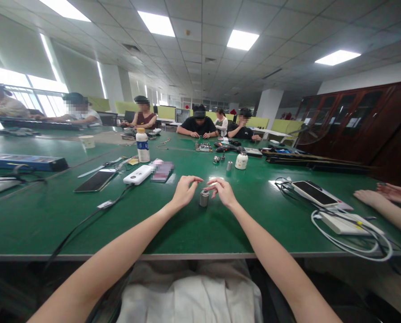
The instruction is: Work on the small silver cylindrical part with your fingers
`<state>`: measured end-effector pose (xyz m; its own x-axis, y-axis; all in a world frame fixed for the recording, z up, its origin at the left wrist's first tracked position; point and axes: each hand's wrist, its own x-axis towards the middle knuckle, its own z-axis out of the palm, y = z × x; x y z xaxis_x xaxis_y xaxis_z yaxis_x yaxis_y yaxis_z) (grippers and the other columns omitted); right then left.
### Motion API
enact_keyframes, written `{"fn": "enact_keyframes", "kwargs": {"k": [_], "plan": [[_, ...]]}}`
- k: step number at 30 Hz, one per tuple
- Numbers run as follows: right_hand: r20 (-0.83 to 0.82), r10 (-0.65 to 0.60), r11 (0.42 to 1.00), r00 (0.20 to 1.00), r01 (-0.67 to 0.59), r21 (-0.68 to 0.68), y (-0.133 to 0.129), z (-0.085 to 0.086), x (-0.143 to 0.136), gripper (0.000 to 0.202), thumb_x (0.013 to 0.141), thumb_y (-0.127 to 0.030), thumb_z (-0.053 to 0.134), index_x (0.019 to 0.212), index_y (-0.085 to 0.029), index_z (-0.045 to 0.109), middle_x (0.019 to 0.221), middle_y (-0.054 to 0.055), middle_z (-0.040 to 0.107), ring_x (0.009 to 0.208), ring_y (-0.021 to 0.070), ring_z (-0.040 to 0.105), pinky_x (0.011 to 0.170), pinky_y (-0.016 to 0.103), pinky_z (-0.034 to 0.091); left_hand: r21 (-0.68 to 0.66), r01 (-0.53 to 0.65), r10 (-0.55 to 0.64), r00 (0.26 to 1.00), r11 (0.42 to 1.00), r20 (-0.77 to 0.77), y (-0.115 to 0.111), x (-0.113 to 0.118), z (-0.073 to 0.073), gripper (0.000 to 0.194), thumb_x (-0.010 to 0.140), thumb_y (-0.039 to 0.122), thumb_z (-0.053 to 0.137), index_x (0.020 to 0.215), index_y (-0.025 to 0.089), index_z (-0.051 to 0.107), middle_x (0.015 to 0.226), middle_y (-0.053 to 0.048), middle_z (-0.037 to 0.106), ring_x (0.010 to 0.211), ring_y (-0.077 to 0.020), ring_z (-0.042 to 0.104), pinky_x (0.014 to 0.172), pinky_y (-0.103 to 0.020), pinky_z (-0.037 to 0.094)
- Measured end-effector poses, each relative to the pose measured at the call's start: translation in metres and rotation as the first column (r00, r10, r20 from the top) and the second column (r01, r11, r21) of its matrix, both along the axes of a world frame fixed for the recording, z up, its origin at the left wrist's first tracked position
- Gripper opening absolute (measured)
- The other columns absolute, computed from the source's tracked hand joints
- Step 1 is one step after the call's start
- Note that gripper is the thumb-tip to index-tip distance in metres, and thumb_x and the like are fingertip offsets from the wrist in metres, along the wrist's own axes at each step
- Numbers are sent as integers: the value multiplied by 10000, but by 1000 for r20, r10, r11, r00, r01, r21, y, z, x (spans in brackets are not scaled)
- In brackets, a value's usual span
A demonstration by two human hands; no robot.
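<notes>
A small silver metal cylinder (204, 198) stands upright on the green table (173, 233), with a darker piece at its top. My left hand (186, 190) is just to the left of it, fingers stretched toward the right above the tabletop and holding nothing. On the other side, my right hand (222, 190) reaches in from the right, its fingers apart and close over the cylinder's top; whether a fingertip touches it cannot be told. Farther back stand a second silver cylinder (229, 166) and a white round jar (241, 160).
At the left lie a white power bank (138, 175), a phone (95, 181) and a bottle (143, 146). Cabled phones (315, 194) and a white box (350, 223) lie at the right, near another person's hands (372, 197). Several people sit across the table.
</notes>
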<state>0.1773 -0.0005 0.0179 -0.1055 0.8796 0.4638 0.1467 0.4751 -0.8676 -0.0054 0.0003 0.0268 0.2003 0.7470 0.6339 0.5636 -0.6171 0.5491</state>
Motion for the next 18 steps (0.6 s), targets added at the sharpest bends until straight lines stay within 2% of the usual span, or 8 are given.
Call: {"fn": "enact_keyframes", "kwargs": {"k": [2, 5, 8, 13, 18], "plan": [[-18, -27, 1000, 999, 27, -7, 0, 0, 2, 211, 780, -262, 431, 872, -183, 604, 544, -9, 680, 384, 128, 554, 426, 220, 448, -2, -8, 8, 1000, 1000, -4, -1, 0, 1, 299, 887, 177, 439, 920, 224, 733, 957, -24, 760, 968, -230, 618, 922, -377, 453], [-29, -68, 998, 997, 68, -6, 0, 1, 5, 182, 779, -277, 476, 893, -184, 584, 485, -37, 630, 378, 129, 550, 417, 215, 448, -6, -28, 28, 1000, 1000, -5, -1, 0, 1, 322, 862, 153, 414, 859, 218, 729, 922, -23, 757, 948, -230, 610, 910, -370, 452], [-16, -77, 997, 997, 77, 3, -1, 1, 4, 177, 770, -323, 567, 892, -195, 573, 595, -19, 678, 402, 117, 560, 413, 213, 448, -13, -45, 45, 999, 999, -7, -2, -1, 2, 329, 847, 146, 396, 783, 220, 710, 868, -20, 748, 922, -229, 602, 897, -360, 454], [51, -40, 999, 998, 39, 22, -7, -1, -2, 354, 664, -337, 756, 952, -199, 602, 707, 3, 718, 413, 90, 539, 400, 190, 405, -24, -62, 62, 998, 998, -13, -3, -2, 2, 314, 829, 156, 400, 695, 227, 675, 796, -18, 726, 876, -233, 601, 850, -349, 468], [78, -35, 999, 996, 32, 40, -6, -1, -2, 433, 667, -341, 772, 1033, -199, 590, 765, 21, 746, 418, 83, 528, 406, 187, 407, -27, -80, 79, 997, 996, -15, -3, -2, 1, 302, 820, 158, 406, 657, 233, 649, 771, -12, 720, 857, -233, 600, 829, -345, 467]]}}
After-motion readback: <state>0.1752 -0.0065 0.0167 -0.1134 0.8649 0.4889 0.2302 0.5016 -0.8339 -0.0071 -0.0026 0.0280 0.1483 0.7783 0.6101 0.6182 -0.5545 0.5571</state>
